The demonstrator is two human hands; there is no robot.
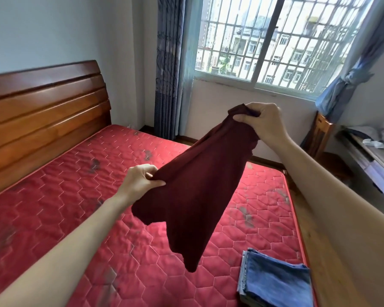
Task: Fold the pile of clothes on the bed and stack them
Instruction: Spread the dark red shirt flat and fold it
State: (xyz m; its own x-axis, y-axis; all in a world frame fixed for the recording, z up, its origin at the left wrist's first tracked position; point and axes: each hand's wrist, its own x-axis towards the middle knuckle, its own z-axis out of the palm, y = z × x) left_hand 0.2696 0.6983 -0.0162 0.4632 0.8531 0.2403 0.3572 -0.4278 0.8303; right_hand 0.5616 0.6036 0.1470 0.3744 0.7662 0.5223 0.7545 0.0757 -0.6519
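The dark red garment (193, 191) is held in the air above the mattress (60, 196), near the centre of the view, and hangs slack to a point at about 6 o'clock. Its upper corner is bunched in the right hand (261, 124), at 1 o'clock from the cloth's middle, with fingers curled round the fabric. An edge is pinched between thumb and fingers of the left hand (140, 181), at 9 o'clock. Both grips are closed on the garment.

The step in hand is judged to be the opening-out before folding. For a clean result, the two held points should be drawn apart until the top edge is taut — a matching corner or seam should be found for each hand first. The cloth should then be lowered flat onto the mattress and smoothed before any fold is made.

The folded denim (275, 282) lies on the mattress at 5 o'clock — judged to be the stack to which the finished piece is added.
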